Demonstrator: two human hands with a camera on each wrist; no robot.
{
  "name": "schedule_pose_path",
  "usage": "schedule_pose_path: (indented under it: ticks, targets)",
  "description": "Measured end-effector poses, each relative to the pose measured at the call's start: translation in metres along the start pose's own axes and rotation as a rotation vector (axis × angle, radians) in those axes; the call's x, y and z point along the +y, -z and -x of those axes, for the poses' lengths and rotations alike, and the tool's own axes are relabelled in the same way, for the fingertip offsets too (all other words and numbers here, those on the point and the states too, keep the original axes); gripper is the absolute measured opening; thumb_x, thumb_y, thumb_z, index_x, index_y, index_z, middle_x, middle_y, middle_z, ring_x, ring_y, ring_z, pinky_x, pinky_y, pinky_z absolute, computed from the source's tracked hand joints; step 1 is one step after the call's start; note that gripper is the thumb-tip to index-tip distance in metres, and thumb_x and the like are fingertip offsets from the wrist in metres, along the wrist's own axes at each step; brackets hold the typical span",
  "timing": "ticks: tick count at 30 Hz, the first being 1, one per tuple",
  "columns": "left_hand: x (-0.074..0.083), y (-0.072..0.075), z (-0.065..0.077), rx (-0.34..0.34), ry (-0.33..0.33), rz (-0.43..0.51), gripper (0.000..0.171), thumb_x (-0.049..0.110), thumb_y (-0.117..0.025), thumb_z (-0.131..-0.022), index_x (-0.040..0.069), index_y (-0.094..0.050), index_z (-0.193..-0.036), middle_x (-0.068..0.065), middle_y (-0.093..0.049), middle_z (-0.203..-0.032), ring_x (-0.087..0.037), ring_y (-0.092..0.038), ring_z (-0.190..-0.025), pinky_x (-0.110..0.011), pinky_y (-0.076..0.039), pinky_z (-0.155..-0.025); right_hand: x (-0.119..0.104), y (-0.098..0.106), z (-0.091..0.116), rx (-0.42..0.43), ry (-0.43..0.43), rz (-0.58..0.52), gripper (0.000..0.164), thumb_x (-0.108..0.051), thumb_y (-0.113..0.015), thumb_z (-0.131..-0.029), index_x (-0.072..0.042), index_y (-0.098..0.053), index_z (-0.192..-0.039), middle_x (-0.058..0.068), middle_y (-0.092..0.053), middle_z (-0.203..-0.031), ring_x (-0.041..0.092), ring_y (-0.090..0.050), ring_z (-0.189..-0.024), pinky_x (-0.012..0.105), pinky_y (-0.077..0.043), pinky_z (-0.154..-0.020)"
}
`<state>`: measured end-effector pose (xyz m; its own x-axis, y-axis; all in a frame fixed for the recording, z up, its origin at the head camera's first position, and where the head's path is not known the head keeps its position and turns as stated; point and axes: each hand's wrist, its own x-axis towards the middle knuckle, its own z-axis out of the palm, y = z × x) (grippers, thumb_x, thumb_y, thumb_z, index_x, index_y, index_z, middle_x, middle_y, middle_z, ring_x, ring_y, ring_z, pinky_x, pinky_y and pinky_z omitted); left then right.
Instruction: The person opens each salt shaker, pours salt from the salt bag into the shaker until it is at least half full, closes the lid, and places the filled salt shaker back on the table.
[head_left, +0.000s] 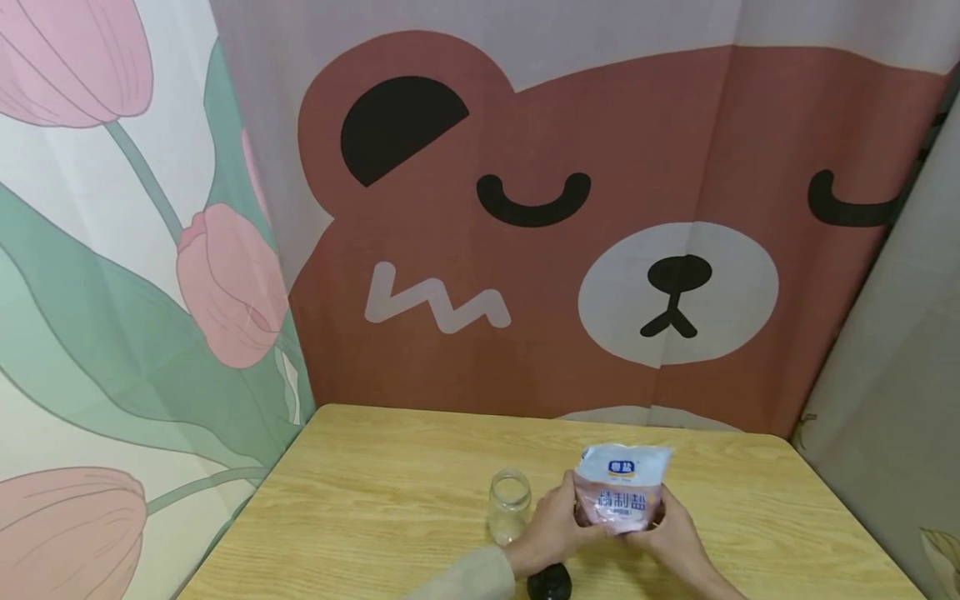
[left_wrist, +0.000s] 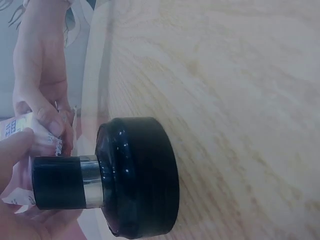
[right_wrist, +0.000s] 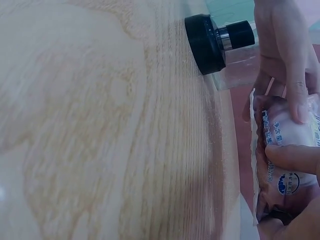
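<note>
A pink and white bag of salt (head_left: 622, 487) is held upright between both hands over the table. My left hand (head_left: 551, 527) grips its left side, the thumb on the lower front. On the opposite side my right hand (head_left: 675, 540) grips the bag, and its thumb (right_wrist: 295, 159) presses the printed face in the right wrist view. Beside the left hand stands a clear glass jar (head_left: 507, 504) without a lid, its lower part partly behind that hand. A black cap-like piece (left_wrist: 137, 175), with a silver band and narrow black top, stands on the table near the left wrist.
The light wood table (head_left: 390, 500) fills the lower view, its far edge close to a curtain (head_left: 547, 308) with a bear print. A tulip-print curtain (head_left: 135, 350) hangs at the left, and a pale curtain (head_left: 885, 350) at the right.
</note>
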<state>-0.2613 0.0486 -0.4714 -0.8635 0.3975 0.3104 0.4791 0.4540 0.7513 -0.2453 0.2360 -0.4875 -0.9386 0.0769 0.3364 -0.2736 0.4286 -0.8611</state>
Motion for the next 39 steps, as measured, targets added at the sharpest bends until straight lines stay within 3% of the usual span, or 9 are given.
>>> schedule_pose_path:
  ticks: [9,15,18,23,27,30,33,36,39]
  targets:
    - [-0.002,0.001,-0.001,0.070,-0.014,0.045,0.047,0.035,-0.075,-0.068,0.020,-0.045,-0.101,0.013,-0.054,-0.080,0.001,-0.049,-0.063,-0.015,-0.042,-0.051,0.001,-0.001,0.000,-0.077,0.033,-0.104,0.069,0.008,-0.077,-0.054,0.000,-0.044,-0.114,0.013,-0.057,-0.092,0.011,-0.056,-0.076,0.027,-0.049,-0.063]
    - [0.000,0.001,-0.002,0.106,-0.006,0.036,0.042,0.031,-0.075,-0.069,0.021,-0.046,-0.097,0.013,-0.054,-0.077,0.001,-0.049,-0.061,-0.016,-0.041,-0.049,0.001,0.000,-0.001,-0.083,-0.033,-0.147,0.056,0.006,-0.062,-0.070,0.000,-0.039,-0.120,0.015,-0.052,-0.101,0.011,-0.053,-0.083,0.027,-0.046,-0.066]
    - [0.000,0.001,-0.002,0.119,-0.008,0.033,0.040,0.031,-0.074,-0.071,0.020,-0.046,-0.097,0.013,-0.053,-0.074,0.001,-0.048,-0.058,-0.016,-0.040,-0.047,0.012,0.000,-0.005,-0.096,-0.092,-0.214,0.051,-0.003,-0.053,-0.081,0.002,-0.027,-0.125,0.019,-0.043,-0.110,0.011,-0.051,-0.086,0.026,-0.045,-0.068]
    - [0.001,0.003,-0.003,0.147,-0.019,0.019,0.038,0.033,-0.072,-0.072,0.020,-0.046,-0.096,0.013,-0.052,-0.071,0.002,-0.047,-0.056,-0.016,-0.038,-0.044,0.025,-0.001,-0.012,-0.081,-0.284,-0.438,0.068,-0.032,-0.047,-0.091,-0.001,-0.004,-0.132,0.019,-0.027,-0.120,0.005,-0.050,-0.090,0.022,-0.044,-0.074]
    - [0.002,0.002,-0.006,0.170,-0.018,0.016,0.038,0.036,-0.071,-0.072,0.020,-0.046,-0.096,0.013,-0.050,-0.070,0.001,-0.046,-0.056,-0.016,-0.038,-0.044,0.005,-0.003,-0.008,-0.106,-0.391,-0.640,0.064,-0.041,-0.043,-0.091,0.003,-0.018,-0.131,0.016,-0.041,-0.116,0.014,-0.054,-0.092,0.031,-0.042,-0.083]
    - [0.002,0.002,-0.007,0.186,-0.025,0.039,0.038,0.035,-0.071,-0.073,0.020,-0.046,-0.097,0.013,-0.050,-0.071,0.001,-0.046,-0.057,-0.016,-0.039,-0.044,-0.003,-0.004,-0.004,-0.274,-0.417,-0.804,0.048,-0.047,-0.032,-0.093,-0.010,-0.036,-0.124,0.009,-0.051,-0.112,0.022,-0.050,-0.104,0.041,-0.032,-0.095]
    - [0.003,0.002,-0.008,0.203,-0.041,0.065,0.038,0.034,-0.070,-0.073,0.020,-0.045,-0.098,0.012,-0.050,-0.072,0.001,-0.046,-0.058,-0.016,-0.040,-0.045,0.000,-0.006,-0.005,-0.411,-0.419,-0.964,0.045,-0.053,-0.023,-0.091,-0.023,-0.033,-0.123,0.006,-0.049,-0.117,0.022,-0.044,-0.113,0.042,-0.022,-0.101]
    - [0.005,0.001,-0.008,0.225,-0.054,0.109,0.038,0.032,-0.070,-0.074,0.020,-0.046,-0.100,0.012,-0.052,-0.077,0.001,-0.048,-0.062,-0.016,-0.041,-0.047,0.009,-0.010,-0.008,-0.447,-0.368,-1.154,0.047,-0.054,-0.021,-0.090,-0.025,-0.022,-0.127,0.005,-0.046,-0.121,0.020,-0.040,-0.116,0.039,-0.020,-0.102]
    - [0.007,-0.001,-0.008,0.250,-0.060,0.136,0.039,0.033,-0.070,-0.074,0.021,-0.046,-0.103,0.011,-0.054,-0.083,0.000,-0.050,-0.067,-0.016,-0.042,-0.050,0.011,-0.013,-0.010,-0.521,-0.300,-1.353,0.048,-0.053,-0.018,-0.090,-0.025,-0.027,-0.128,0.005,-0.045,-0.124,0.019,-0.037,-0.120,0.037,-0.018,-0.103]
